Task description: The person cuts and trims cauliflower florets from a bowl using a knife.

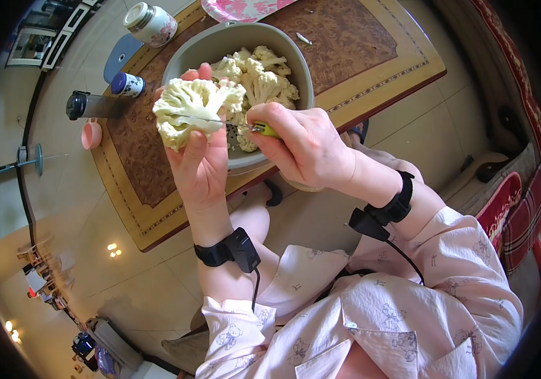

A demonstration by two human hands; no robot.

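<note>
My left hand (199, 165) is closed around a large piece of cauliflower (188, 104), its cut stem side turned toward me. In my right hand (305, 142) is a small knife (264, 129) with a green handle, gripped in the fist. Its thin blade reaches left across the cauliflower's stems and touches them. Just behind both hands stands a grey basin (305, 76) with a perforated bottom part showing. Several cauliflower florets (264, 82) lie inside it. My left fingertips show behind the held piece, partly hidden.
The basin stands on a wooden table (359, 38) with a patterned border. At the left are a floral jar (150, 25), a blue-lidded container (127, 84), a dark-lidded bottle (90, 106) and a pink cup (91, 134). A pink-patterned tray (245, 9) is at the far edge; a white scrap (304, 38) lies nearby.
</note>
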